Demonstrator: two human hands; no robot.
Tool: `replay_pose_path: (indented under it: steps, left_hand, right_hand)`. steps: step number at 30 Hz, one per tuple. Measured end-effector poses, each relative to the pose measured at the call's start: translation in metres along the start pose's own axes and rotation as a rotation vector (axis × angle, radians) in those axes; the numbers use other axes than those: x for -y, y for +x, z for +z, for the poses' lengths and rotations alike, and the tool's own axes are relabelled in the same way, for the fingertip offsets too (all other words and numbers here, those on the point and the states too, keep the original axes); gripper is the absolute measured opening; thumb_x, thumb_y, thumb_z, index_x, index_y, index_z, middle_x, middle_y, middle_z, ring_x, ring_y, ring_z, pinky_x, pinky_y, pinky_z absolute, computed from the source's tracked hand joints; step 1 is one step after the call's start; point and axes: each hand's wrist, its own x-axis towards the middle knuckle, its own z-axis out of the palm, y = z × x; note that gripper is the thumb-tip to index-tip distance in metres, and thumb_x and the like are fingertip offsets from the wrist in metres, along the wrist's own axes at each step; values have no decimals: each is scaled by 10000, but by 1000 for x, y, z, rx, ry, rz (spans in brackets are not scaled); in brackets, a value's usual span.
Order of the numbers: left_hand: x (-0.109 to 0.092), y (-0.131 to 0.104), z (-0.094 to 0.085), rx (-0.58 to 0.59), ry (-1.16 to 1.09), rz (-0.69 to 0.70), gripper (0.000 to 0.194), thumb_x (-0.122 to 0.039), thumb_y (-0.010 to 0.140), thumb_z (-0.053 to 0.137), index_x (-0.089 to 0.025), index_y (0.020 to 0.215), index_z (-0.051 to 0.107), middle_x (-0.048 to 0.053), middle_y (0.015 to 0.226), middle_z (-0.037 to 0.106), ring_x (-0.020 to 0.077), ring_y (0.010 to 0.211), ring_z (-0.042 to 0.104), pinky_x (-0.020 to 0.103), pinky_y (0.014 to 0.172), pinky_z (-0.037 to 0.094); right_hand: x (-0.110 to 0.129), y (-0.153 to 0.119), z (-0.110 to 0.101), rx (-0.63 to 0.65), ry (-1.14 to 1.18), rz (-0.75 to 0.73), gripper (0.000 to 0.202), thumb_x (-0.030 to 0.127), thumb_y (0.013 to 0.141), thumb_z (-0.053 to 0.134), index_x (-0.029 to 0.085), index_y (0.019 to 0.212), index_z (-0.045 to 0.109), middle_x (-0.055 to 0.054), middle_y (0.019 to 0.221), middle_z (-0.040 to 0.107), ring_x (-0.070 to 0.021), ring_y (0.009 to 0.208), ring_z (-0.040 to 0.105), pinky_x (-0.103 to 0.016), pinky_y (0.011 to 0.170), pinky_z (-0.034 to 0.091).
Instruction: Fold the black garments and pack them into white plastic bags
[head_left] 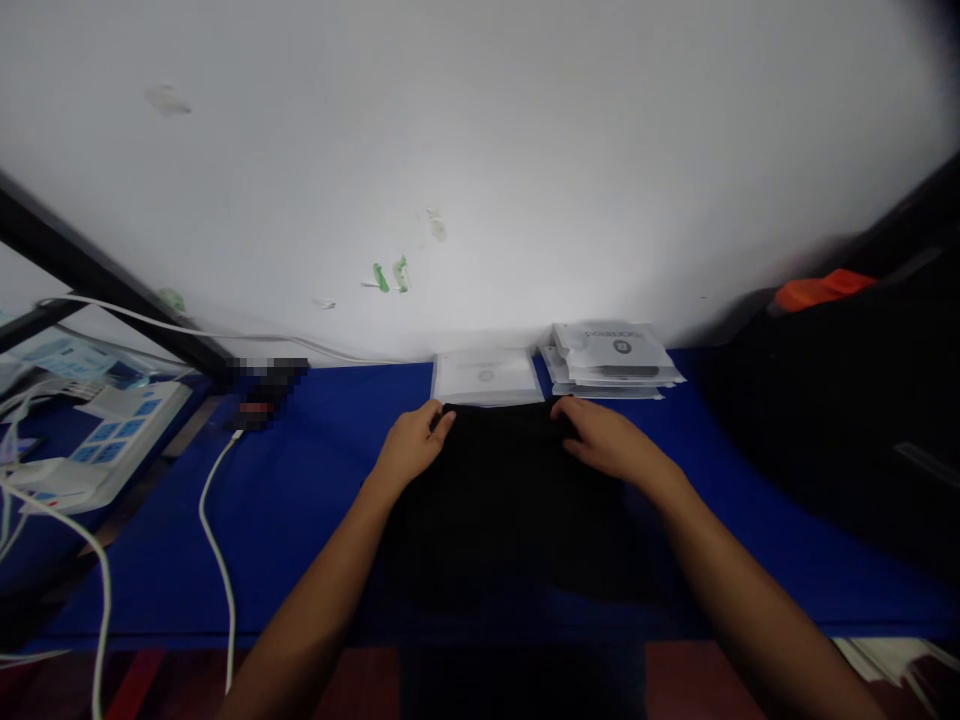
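A black garment (510,500), looking like a pair of shorts, lies spread over the blue table, its waist edge toward the wall. My left hand (416,440) pinches the left corner of that edge between thumb and fingers. At the right corner, my right hand (596,435) grips the same edge. The cloth is so dark that its folds and lower outline are hard to make out. Just beyond the waist edge lies a flat frosted plastic bag (486,376) with a printed logo, partly covered by the cloth.
Several similar packaged bags (615,358) are stacked at the back right. A large black item (847,420) with an orange piece (825,289) fills the right side. On the left are a blurred-out device (262,395) with a white cable (214,530) and a power strip (120,445).
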Motion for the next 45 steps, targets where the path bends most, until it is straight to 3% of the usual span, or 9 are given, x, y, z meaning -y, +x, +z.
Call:
replay_pose_path:
  steps: [7,13,16,21,28,32,36,39,45]
  left_hand:
    - [0,-7,-22,-161,-15,80,238,-436,872,645,-200,897,616,40,873,665,204,822,611,301,717,454]
    - [-28,-33,-38,421,-239,296,129,-331,918,596,-237,938,682,2,909,692,164,831,646,273,768,485]
    - [-28,-33,-30,387,3,243,119,-218,889,595,-219,986,663,28,969,680,194,886,642,296,774,472]
    - [-10,-21,-26,293,308,125,266,-336,818,700,-210,1049,661,78,1052,656,291,1010,607,358,799,462]
    - [-11,-23,-41,320,30,356,73,-252,841,635,-196,864,674,21,917,683,191,868,624,323,814,460]
    - [-15,-36,-61,730,-372,234,147,-329,803,720,-185,823,697,-8,702,694,134,635,634,228,602,474]
    - [-16,-42,-69,1038,-678,136,243,-368,761,782,-198,930,740,75,935,772,189,745,732,256,634,551]
    - [-16,-38,-65,1066,-771,87,293,-425,814,725,-201,1003,726,116,1061,753,209,785,745,264,608,566]
    - [-10,-25,-43,737,-535,6,293,-437,802,722,-187,954,704,45,848,733,157,676,689,236,586,522]
  right_hand:
    - [-10,10,6,-430,-222,232,248,248,913,515,149,1139,546,-167,1117,616,-301,955,607,-340,645,432]
    - [-4,5,6,-13,11,-96,185,370,907,608,200,980,613,-74,956,633,-232,890,592,-327,732,450]
    - [-7,4,7,195,78,-102,224,361,835,707,195,973,650,-83,995,613,-250,957,574,-332,778,456]
    - [-14,7,6,226,98,-114,31,186,838,653,178,868,655,-86,986,605,-229,956,565,-326,825,440]
    - [-16,1,-14,259,360,-34,71,220,801,660,173,802,608,-1,743,615,-133,646,532,-256,594,383]
    - [-20,-13,-33,522,810,-94,204,327,767,726,161,759,608,63,567,573,-69,477,484,-194,475,344]
    - [-19,-17,-37,713,1020,-35,312,457,837,663,145,841,662,-2,576,692,-113,460,623,-208,457,457]
    - [-20,-9,-27,586,1034,51,361,503,861,640,144,822,653,-30,572,712,-134,451,660,-202,429,478]
    - [-36,14,-3,-35,1187,457,312,428,887,647,132,791,649,-71,640,729,-123,487,672,-176,416,481]
